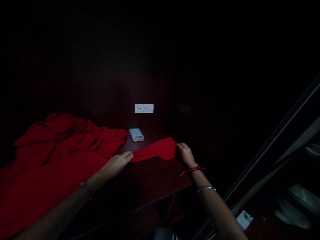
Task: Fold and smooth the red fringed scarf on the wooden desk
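Note:
A large red garment (pixel 60 166) lies bunched and wrinkled on the left side of a dark wooden surface. One narrow, sleeve-like part of it (pixel 152 150) stretches to the right between my two hands. My left hand (pixel 118 164) is closed on this part near the main heap, thumb and fingers pinched together. At its far end, my right hand (pixel 185 154) grips the edge with bent fingers. The strip looks fairly flat and taut, with folds along it. The exact cut of the garment cannot be made out in the dim light.
A white socket panel (pixel 144 108) is on the dark back wall. Below it, a small pale packet-like item (pixel 136 134), pixelated, rests on the wooden surface (pixel 150 183). To the right, a metal-edged frame (pixel 270 135) slants past pale shoe-like shapes (pixel 292 210) and a white card or box (pixel 244 220).

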The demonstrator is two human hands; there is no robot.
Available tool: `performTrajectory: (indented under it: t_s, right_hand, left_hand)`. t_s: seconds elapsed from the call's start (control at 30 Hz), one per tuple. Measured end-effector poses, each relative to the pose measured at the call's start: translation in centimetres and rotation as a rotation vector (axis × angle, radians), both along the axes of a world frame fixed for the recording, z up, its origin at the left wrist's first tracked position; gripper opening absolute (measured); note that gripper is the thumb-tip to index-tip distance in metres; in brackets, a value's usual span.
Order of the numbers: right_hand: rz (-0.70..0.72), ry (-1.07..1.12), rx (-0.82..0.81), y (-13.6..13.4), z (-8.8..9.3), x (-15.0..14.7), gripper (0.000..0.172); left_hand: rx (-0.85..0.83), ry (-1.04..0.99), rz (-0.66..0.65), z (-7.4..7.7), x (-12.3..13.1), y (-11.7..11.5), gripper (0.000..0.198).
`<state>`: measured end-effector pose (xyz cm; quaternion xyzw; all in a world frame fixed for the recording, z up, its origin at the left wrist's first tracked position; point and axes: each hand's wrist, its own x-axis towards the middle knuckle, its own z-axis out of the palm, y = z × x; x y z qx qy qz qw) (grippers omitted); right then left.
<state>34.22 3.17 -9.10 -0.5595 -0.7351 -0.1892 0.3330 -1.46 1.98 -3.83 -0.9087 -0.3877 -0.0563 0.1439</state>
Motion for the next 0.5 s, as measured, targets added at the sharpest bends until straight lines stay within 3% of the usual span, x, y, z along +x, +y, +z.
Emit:
performTrajectory:
  t_s: [0.13,0.3,0.4,0.5]
  right_hand:
    - [-0.060,0.132,0.006,0.2,-0.3,0.1,0.031]
    - [-0.039,0.168,-0.080,0.6,-0.8,0.6,0.029]
    - [0.032,0.249,-0.056,0.4,-0.8,0.5,0.029]
    - [0.098,0.287,-0.051,-0.3,-0.5,-0.6,0.026]
  left_hand:
    - [0.051,0.069,-0.002,-0.6,1.2,0.0,0.034]
    - [-0.046,0.111,-0.068,-2.1,1.7,-0.6,0.039]
    - [-0.075,0.057,-0.062,-1.7,1.4,-0.9,0.047]
    - [-0.065,0.087,0.052,-0.8,0.8,-0.7,0.049]
